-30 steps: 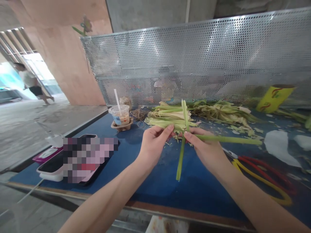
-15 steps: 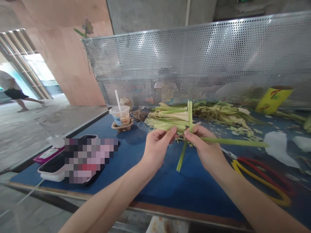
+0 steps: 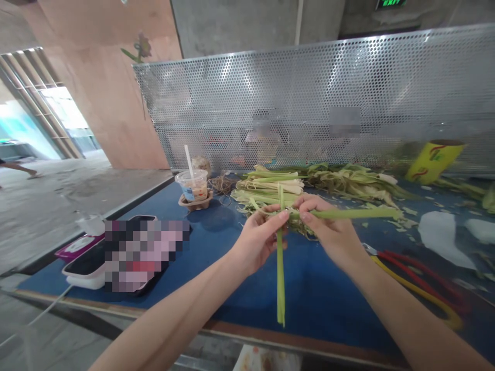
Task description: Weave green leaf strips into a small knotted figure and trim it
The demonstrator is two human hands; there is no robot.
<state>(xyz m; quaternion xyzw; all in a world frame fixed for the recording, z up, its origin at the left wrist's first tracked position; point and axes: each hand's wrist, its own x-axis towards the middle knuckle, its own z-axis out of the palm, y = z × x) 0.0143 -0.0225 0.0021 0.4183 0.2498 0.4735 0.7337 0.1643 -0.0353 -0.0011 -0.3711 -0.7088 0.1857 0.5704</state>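
Observation:
Two long green leaf strips cross between my hands above a blue table. My left hand (image 3: 265, 234) is closed at the crossing, thumb pressed on top. The upright leaf strip (image 3: 281, 288) passes by its fingers, with the lower end hanging toward me. My right hand (image 3: 323, 219) pinches the sideways leaf strip (image 3: 359, 213) just right of the crossing, and its long end points right. Fingers partly hide the crossing. Right behind my hands lies a pile of pale green stalks and leaves (image 3: 266, 185).
Scissors with red and yellow handles (image 3: 417, 278) lie right of my right forearm. At the left are phones (image 3: 93, 257) and a drink cup with a straw (image 3: 193, 186). A yellow roll (image 3: 435, 162) stands before the perforated metal screen (image 3: 294, 93). White scraps (image 3: 444, 237) lie at the right.
The upright strip has shifted left and down and now sits at my left hand instead of by my right. The sideways strip has moved slightly left. A walker at far left has nearly left view.

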